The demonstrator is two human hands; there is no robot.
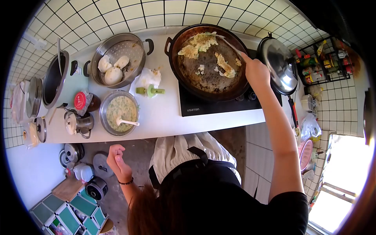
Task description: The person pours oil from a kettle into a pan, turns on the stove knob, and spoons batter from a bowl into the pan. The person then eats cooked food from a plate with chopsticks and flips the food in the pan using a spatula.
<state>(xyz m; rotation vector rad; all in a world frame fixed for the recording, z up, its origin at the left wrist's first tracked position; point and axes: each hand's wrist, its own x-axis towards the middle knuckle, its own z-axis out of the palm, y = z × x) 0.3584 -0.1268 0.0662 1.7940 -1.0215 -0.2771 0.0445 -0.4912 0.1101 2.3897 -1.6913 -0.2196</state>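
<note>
My right hand [257, 71] is closed around the handle of a spatula [231, 45] that reaches into a wide dark pan [211, 88]. The spatula's far end meets a ragged yellowish piece of fried egg or batter [201, 41] at the pan's back. Smaller browned pieces [224, 64] lie in the middle and right of the pan, which sits on a black cooktop [215, 107]. Down in front of the counter edge, my left hand [119, 161] hangs with curled fingers and nothing visible in it. Nearest to it stands a bowl [102, 117] of green-flecked pale batter with a white spoon [127, 122].
A steamer pot [135, 58] holding white buns, a green-handled tool [150, 91] and a metal teapot [80, 124] stand to the left. Right of the pan leans a shiny lid [279, 64]. Condiments fill a wall rack [325, 62]. The counter edge [203, 127] runs before me.
</note>
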